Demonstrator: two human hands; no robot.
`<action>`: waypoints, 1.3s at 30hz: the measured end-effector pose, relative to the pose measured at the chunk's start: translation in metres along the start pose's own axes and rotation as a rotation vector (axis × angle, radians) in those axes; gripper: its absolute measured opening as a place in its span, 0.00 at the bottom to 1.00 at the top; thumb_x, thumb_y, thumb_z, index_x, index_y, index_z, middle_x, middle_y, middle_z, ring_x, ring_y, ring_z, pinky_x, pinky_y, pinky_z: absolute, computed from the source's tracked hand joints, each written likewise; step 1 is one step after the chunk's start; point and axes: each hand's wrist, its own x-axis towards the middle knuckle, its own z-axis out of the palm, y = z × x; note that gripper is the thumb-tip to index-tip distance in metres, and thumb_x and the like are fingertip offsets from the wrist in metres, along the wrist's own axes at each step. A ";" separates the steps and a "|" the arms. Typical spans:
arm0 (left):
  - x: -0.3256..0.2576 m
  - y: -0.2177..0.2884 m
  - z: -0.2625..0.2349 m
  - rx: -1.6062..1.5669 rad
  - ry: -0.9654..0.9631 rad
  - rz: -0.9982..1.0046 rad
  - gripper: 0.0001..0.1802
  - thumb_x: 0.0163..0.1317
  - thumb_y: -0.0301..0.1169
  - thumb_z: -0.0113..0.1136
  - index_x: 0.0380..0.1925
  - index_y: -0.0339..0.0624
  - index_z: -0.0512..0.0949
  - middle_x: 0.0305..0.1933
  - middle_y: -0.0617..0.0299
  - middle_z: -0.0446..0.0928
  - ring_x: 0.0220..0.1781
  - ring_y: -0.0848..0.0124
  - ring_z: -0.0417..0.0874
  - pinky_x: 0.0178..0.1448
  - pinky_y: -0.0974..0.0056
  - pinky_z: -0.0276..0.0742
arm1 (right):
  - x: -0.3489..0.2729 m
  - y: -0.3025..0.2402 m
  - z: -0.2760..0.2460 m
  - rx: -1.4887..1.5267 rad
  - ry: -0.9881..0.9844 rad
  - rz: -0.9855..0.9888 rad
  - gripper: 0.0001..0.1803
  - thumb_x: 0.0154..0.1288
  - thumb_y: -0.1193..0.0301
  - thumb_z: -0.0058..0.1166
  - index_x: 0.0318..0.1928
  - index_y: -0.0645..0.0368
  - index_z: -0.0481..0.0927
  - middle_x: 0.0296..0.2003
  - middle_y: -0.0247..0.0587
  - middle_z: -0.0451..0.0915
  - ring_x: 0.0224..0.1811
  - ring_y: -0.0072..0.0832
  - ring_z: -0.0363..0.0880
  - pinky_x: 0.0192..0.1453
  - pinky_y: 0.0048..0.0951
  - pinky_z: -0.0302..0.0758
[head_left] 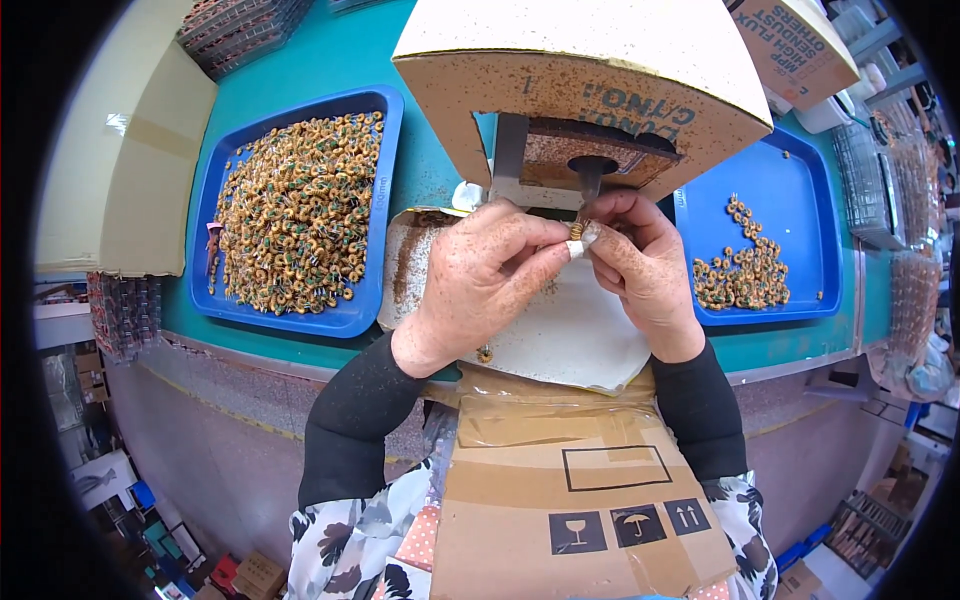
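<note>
While the left hand [485, 270] and right hand [645, 270] pinch a small coil [577, 231], fingers nearly closed, it sits beside the grey spindle [591, 178] — a loose grip could drop it onto the white sheet [560, 340]; crowded fingertips might catch the spindle.
</note>
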 end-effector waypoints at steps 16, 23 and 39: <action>0.009 0.015 0.010 0.025 0.147 0.100 0.07 0.52 0.23 0.67 0.32 0.38 0.80 0.25 0.60 0.75 0.22 0.70 0.76 0.25 0.67 0.72 | 0.005 -0.009 -0.005 0.233 -0.080 0.108 0.09 0.63 0.74 0.58 0.43 0.61 0.77 0.26 0.26 0.72 0.19 0.09 0.58 0.18 0.11 0.52; 0.013 0.013 0.009 0.035 0.137 0.123 0.06 0.52 0.22 0.65 0.31 0.37 0.80 0.26 0.59 0.76 0.23 0.67 0.77 0.26 0.66 0.73 | 0.005 -0.008 -0.002 0.214 -0.027 0.093 0.09 0.63 0.74 0.58 0.43 0.61 0.77 0.25 0.26 0.71 0.18 0.09 0.59 0.18 0.11 0.52; 0.007 0.017 0.006 0.042 0.133 0.091 0.06 0.52 0.22 0.66 0.31 0.38 0.80 0.24 0.59 0.75 0.22 0.67 0.75 0.24 0.66 0.71 | 0.005 -0.006 -0.003 0.191 -0.053 0.119 0.09 0.63 0.74 0.57 0.43 0.62 0.76 0.25 0.26 0.71 0.19 0.10 0.58 0.18 0.12 0.51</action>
